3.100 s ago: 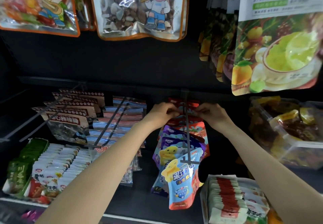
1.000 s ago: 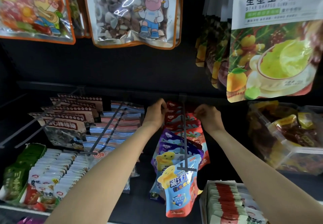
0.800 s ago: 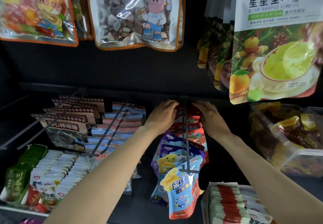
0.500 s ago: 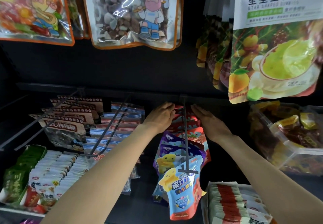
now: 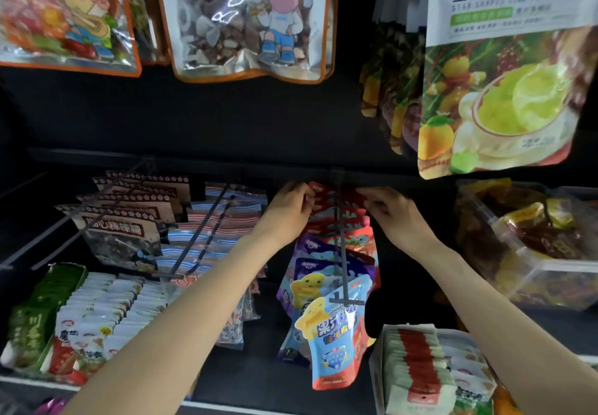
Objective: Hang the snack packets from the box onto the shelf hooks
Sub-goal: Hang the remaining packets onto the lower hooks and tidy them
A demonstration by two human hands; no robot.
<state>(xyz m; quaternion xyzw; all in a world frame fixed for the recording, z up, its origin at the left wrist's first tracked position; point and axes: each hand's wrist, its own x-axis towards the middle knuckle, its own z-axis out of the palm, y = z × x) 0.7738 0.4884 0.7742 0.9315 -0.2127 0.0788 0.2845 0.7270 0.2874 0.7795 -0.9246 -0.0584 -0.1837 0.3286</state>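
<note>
A dark metal shelf hook point(image 5: 342, 246) juts toward me at the centre, loaded with snack packets. Red packets point(image 5: 330, 210) hang at its back, purple ones point(image 5: 318, 252) in the middle, and a blue packet with a yellow duck point(image 5: 333, 343) at its front tip. My left hand point(image 5: 288, 212) grips the left edge of the red packets at the back of the hook. On the other side, my right hand point(image 5: 393, 215) pinches their right edge. The box is out of view.
Two more hooks point(image 5: 200, 230) at the left carry brown and striped packets. Large bags point(image 5: 498, 68) hang above. A clear tub of sweets point(image 5: 534, 246) sits at the right. Trays of small sachets point(image 5: 97, 314) and red-white sachets point(image 5: 417, 369) line the shelf below.
Both hands lay with straighter fingers on the back packets half a second ago. Their fingers have now curled onto the red packets' edges. The packets at the hook's front have not moved.
</note>
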